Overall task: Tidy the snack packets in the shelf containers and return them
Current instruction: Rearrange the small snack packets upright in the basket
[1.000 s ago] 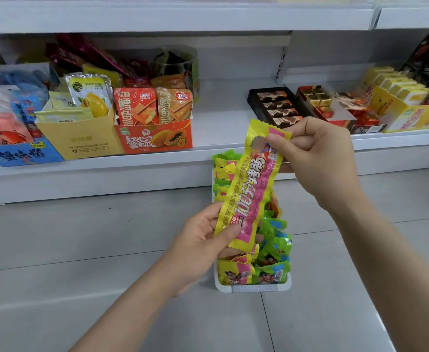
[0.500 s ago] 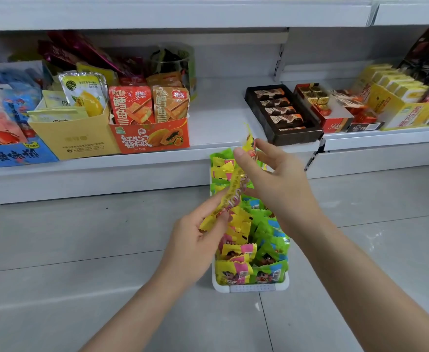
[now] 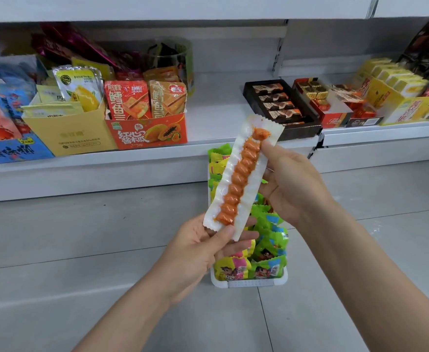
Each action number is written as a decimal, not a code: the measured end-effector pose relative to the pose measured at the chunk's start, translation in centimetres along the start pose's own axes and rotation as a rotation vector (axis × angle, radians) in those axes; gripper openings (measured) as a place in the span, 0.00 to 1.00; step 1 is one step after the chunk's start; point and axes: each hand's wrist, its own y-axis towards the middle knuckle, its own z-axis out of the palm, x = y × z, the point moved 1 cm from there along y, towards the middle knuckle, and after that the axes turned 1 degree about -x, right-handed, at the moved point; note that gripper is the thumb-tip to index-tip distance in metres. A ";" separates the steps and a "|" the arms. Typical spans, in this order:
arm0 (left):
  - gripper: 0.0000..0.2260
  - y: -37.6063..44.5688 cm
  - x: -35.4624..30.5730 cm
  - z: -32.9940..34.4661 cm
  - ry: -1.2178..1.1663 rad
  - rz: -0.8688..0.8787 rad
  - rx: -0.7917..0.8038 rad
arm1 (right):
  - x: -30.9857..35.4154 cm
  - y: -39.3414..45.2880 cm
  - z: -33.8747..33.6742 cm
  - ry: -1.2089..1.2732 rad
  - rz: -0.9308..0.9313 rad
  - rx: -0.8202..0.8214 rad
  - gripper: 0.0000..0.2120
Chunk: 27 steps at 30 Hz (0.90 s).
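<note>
We find the long snack packet now turned over: its clear backing faces us, with the orange twisted snack visible along its length, where one second ago the yellow and pink printed face was presented and half a second ago it stood edge-on between the hands. We judge this a check of the packet's reverse before it is put back in order.

The left hand pinches the packet's lower end between thumb and fingers. The right hand pinches its upper part, thumb on the near edge, fingers curled behind. The packet runs tilted from the left hand up to the right, held clear of everything else.

Directly beneath and behind both hands, the white container sits on the floor, crowded with green and yellow packets lying at uneven angles. It has not changed place across the three frames. Beyond the hands, the shelf shows a bare stretch between the orange carton and the dark chocolate tray, probably the container's slot.

In our judgement the tidying is unfinished: one packet out, the container not yet returned.
</note>
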 end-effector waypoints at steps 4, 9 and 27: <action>0.18 -0.1 -0.2 0.0 -0.021 -0.017 0.023 | 0.6 0.2 -0.4 0.016 0.010 -0.041 0.11; 0.21 -0.4 -0.2 0.1 -0.101 -0.056 0.050 | 0.7 0.1 -0.4 0.021 -0.012 -0.002 0.11; 0.23 0.7 -0.5 0.3 -0.397 0.091 -0.372 | 0.6 -0.9 -0.8 0.077 -0.008 0.253 0.18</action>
